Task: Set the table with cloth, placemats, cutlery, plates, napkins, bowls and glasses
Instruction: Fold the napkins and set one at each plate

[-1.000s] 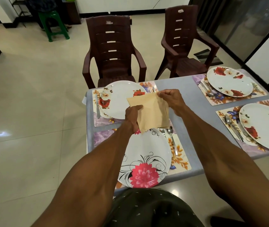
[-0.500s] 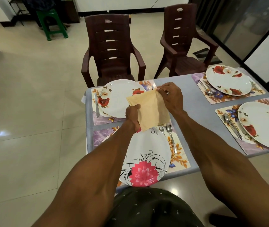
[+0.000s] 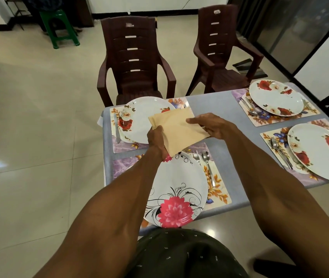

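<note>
Pale floor tiles and two brown chairs (image 3: 135,63) frame the far side of a table (image 3: 217,109) under a grey-blue cloth, already laid with four floral placemats, plates and cutlery. Over the last second the tan napkin (image 3: 177,131) has come down from a raised, slanted hold to lie flatter and lower between the hands, above the gap between the far plate (image 3: 139,119) and the near plate (image 3: 179,187). The right hand (image 3: 213,126) has turned from pinching the top corner to resting stretched fingers over the napkin's right edge, thumb hidden beneath. The left hand (image 3: 156,140) still grips the lower left edge with curled fingers. I judge the fold is being finished for setting down at one place. No bowls or glasses show. The napkin hides part of the far plate and its cutlery, the right-hand plate (image 3: 320,151) is cut off by the frame, and whether the napkin is one piece or several cannot be told.
</note>
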